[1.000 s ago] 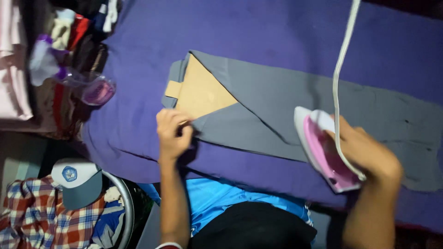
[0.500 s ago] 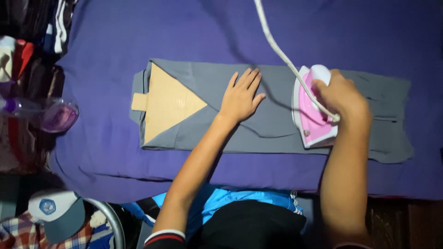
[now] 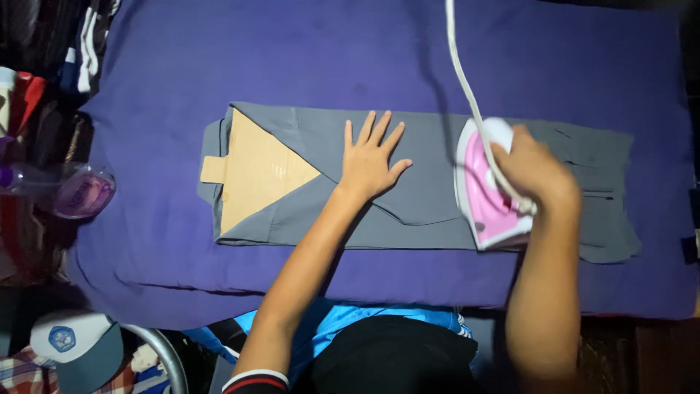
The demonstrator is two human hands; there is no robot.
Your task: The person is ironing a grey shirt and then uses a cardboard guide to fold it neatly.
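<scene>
A folded grey garment (image 3: 430,190) lies flat across a purple cloth (image 3: 292,58). A tan cardboard triangle (image 3: 259,175) sits in its left end. My left hand (image 3: 372,157) rests flat on the garment's middle, fingers spread. My right hand (image 3: 536,175) grips the handle of a pink and white iron (image 3: 485,193), which stands on the garment to the right of my left hand. The iron's white cord (image 3: 463,73) runs up and out of the top of the view.
A clear plastic spray bottle (image 3: 69,191) lies at the left edge of the purple cloth. Piled clothes (image 3: 44,87) fill the far left. A grey and white cap (image 3: 76,346) and a checked cloth (image 3: 29,372) sit at the bottom left.
My left hand moved from the cardboard end to the garment's middle and flattened there. The iron shifted leftward along the garment in my right hand.
</scene>
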